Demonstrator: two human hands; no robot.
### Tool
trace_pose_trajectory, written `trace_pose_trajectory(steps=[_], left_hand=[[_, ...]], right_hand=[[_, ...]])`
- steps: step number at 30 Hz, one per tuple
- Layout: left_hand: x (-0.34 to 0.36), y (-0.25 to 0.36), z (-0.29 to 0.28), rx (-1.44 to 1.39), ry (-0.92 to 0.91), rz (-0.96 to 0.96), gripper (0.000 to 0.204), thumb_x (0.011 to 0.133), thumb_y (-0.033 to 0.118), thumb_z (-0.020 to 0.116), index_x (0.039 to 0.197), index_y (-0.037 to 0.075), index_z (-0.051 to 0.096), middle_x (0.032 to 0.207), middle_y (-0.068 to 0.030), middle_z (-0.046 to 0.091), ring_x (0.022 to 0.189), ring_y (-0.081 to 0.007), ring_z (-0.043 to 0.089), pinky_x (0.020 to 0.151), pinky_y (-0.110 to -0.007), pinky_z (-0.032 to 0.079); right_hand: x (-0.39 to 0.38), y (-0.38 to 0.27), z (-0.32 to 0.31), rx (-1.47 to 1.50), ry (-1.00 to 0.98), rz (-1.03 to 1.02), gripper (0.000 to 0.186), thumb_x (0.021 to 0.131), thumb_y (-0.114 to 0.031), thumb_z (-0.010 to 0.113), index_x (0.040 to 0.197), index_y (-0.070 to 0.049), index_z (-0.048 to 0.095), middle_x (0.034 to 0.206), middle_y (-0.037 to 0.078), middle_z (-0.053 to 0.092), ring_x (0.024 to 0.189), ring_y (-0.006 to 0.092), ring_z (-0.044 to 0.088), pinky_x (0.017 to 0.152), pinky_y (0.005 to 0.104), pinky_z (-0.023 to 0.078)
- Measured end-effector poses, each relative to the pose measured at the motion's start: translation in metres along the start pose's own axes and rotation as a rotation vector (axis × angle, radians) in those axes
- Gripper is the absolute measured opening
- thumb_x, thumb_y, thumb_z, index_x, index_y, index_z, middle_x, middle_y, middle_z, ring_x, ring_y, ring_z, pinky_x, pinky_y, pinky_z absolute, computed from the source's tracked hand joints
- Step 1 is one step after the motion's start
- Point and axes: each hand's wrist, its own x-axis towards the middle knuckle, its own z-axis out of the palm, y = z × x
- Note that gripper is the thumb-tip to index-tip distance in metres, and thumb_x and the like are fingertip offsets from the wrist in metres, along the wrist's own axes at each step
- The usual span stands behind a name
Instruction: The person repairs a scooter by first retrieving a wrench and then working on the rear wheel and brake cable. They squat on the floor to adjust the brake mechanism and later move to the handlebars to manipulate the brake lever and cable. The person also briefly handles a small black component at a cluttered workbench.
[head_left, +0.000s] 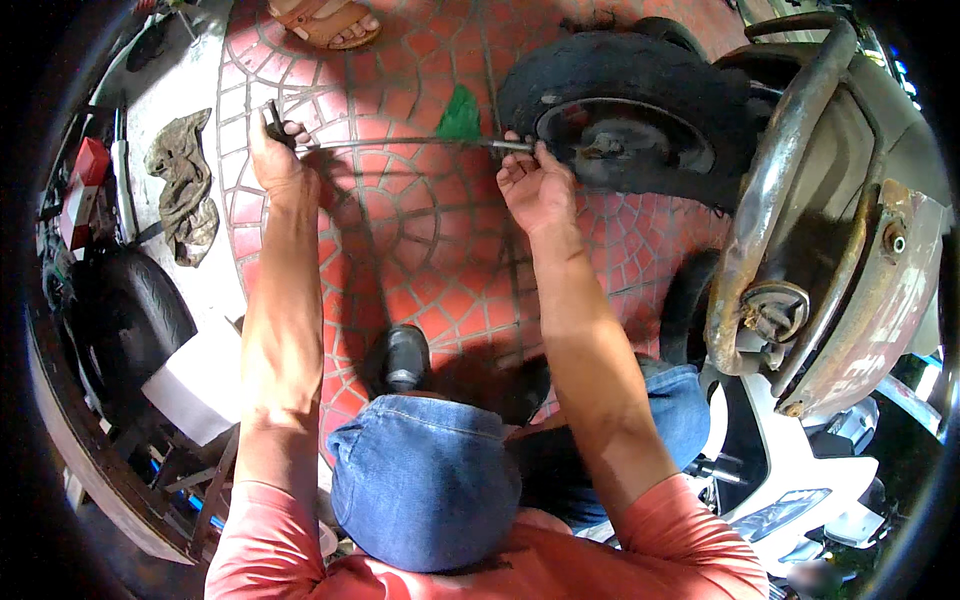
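Observation:
My left hand (280, 158) grips a dark handle-like piece (276, 122) at the left end of a long thin metal rod (400, 142), which spans horizontally over the tiles. My right hand (535, 185), palm up with curled fingers, holds the silvery right end of that rod beside a black motorcycle tire (595, 62) and its dark wheel hub (610, 142). A green scrap (459, 113) shows on the floor just beyond the rod.
Rusty tubular motorcycle frame (760, 230) and white bodywork (790, 500) crowd the right. A crumpled rag (182, 185), white sheet (195, 380) and loose black tire (130, 300) lie left. Another person's sandalled foot (325, 22) is at the top. Red tiles (430, 260) cover the floor.

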Motion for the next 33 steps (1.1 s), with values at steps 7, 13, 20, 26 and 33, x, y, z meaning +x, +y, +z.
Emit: trace_pose_trajectory(steps=[7, 13, 20, 26, 33], left_hand=[[0.012, 0.020, 0.010, 0.260, -0.263, -0.061, 0.033, 0.105, 0.031, 0.040, 0.115, 0.003, 0.055, 0.101, -0.0103, 0.066, 0.092, -0.0219, 0.065, 0.084, -0.034, 0.048], [0.009, 0.054, -0.025, 0.865, -0.306, -0.347, 0.061, 0.089, 0.072, 0.047, 0.115, 0.017, 0.056, 0.087, -0.0024, 0.062, 0.073, -0.0174, 0.054, 0.067, -0.039, 0.042], [-0.010, 0.086, -0.016, 0.709, -0.630, -1.013, 0.083, 0.081, 0.072, 0.058, 0.115, -0.004, 0.059, 0.114, -0.0156, 0.069, 0.095, -0.0291, 0.067, 0.087, -0.043, 0.049], [0.009, 0.077, -0.026, 0.340, -0.748, -1.224, 0.054, 0.093, 0.024, 0.058, 0.135, -0.009, 0.050, 0.134, -0.0174, 0.060, 0.104, -0.0235, 0.064, 0.098, -0.043, 0.046], [0.011, 0.053, -0.069, 0.669, -0.907, -0.675, 0.034, 0.093, 0.006, 0.054, 0.127, 0.005, 0.059, 0.147, -0.0121, 0.050, 0.129, -0.0237, 0.053, 0.103, -0.047, 0.043]], right_hand=[[-0.018, -0.002, -0.015, 0.060, -0.128, -0.044, 0.033, 0.103, -0.032, 0.049, 0.122, -0.005, 0.055, 0.113, 0.015, 0.067, 0.092, 0.0316, 0.065, 0.080, 0.0431, 0.052], [-0.047, 0.014, -0.012, 0.096, -0.095, -0.147, 0.029, 0.102, -0.030, 0.052, 0.120, -0.008, 0.055, 0.113, 0.016, 0.069, 0.087, 0.0329, 0.070, 0.068, 0.0410, 0.057], [-0.081, 0.007, -0.031, 0.108, 0.091, -0.261, 0.027, 0.102, -0.031, 0.052, 0.119, -0.009, 0.053, 0.101, 0.013, 0.071, 0.076, 0.0271, 0.071, 0.063, 0.0383, 0.055], [-0.091, 0.003, -0.052, 0.227, 0.043, -0.294, 0.031, 0.101, -0.033, 0.053, 0.121, -0.009, 0.053, 0.097, 0.012, 0.071, 0.070, 0.0246, 0.068, 0.059, 0.0348, 0.052], [-0.129, 0.027, -0.077, 0.138, 0.178, -0.163, 0.030, 0.100, -0.030, 0.054, 0.122, -0.010, 0.055, 0.092, 0.011, 0.072, 0.065, 0.0205, 0.067, 0.054, 0.0340, 0.049]])
